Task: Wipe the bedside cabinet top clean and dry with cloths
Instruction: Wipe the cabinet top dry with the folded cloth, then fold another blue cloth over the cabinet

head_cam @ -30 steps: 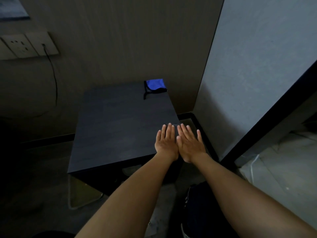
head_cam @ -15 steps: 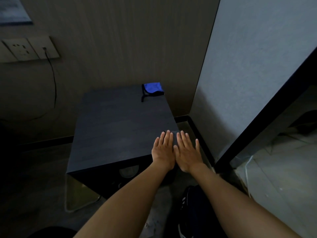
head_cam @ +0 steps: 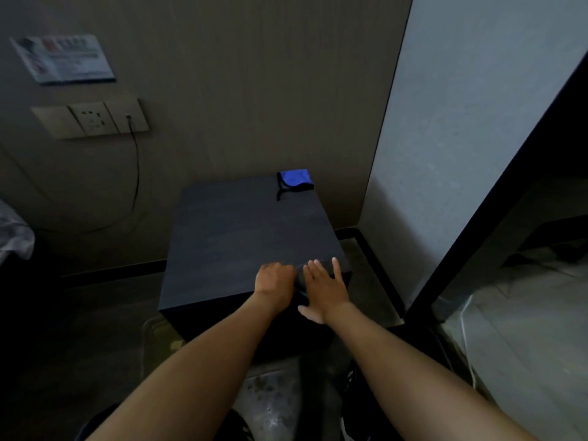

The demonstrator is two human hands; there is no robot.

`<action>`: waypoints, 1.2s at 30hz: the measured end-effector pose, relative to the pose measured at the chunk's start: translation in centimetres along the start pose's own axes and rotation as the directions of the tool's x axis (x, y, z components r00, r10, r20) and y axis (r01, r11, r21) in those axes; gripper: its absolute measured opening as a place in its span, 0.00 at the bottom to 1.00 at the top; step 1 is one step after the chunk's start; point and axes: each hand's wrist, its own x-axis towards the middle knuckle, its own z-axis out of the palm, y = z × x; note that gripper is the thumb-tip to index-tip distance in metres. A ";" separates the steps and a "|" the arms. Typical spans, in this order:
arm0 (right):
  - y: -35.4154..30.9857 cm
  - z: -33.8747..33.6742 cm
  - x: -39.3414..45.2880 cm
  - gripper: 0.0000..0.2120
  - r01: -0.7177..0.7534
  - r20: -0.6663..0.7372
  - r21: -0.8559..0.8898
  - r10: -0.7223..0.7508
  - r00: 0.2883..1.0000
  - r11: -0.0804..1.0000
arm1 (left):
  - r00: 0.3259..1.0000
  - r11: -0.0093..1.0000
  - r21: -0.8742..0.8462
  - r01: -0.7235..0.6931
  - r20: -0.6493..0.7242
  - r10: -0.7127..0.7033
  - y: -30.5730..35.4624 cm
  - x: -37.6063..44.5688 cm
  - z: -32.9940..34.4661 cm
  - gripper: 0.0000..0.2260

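The dark bedside cabinet top [head_cam: 241, 237] stands in the corner below me. A blue cloth [head_cam: 296, 178] with a black edge lies folded at its far right corner. Both hands are at the near right corner. My left hand [head_cam: 275, 283] has its fingers curled into a fist. It seems to bunch a dark cloth [head_cam: 300, 281] that is hard to tell from the dark top. My right hand [head_cam: 324, 289] lies flat beside it, fingers spread, pressing down on the same spot.
A wall socket [head_cam: 95, 119] with a cable [head_cam: 136, 179] hanging from it and a printed card [head_cam: 63, 58] are on the back wall at left. A pale wall [head_cam: 477, 122] and a dark frame [head_cam: 496, 186] close the right side. White bedding [head_cam: 12, 237] shows at far left.
The left hand's fingers have curled from flat into a fist. The right hand has spread and shifted slightly apart from it. The camera has pulled back and tilted up.
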 end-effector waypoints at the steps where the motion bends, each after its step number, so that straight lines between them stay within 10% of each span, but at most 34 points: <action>1: -0.8 -0.5 0.1 0.39 0.003 -0.035 0.047 -0.001 0.999 0.999 | 0.999 0.995 -0.093 0.043 0.020 -0.042 -0.9 -0.4 -0.6 0.13; 5: -2.4 -3.3 0.3 0.21 0.034 -0.202 0.211 0.010 0.979 0.977 | 0.989 0.948 -0.284 0.147 0.017 -0.148 -4.4 -2.0 -2.9 0.18; 17: -3.2 -11.9 -0.3 0.13 0.197 -0.360 0.342 -0.066 0.931 0.919 | 0.984 0.786 -0.604 0.132 -0.018 -0.179 -10.5 -3.6 -8.5 0.26; 36: -3.2 -16.4 -0.2 0.08 0.019 -0.109 0.831 0.129 0.986 0.555 | 0.977 0.681 -0.732 0.020 -0.131 -0.169 -11.4 -4.2 -12.1 0.25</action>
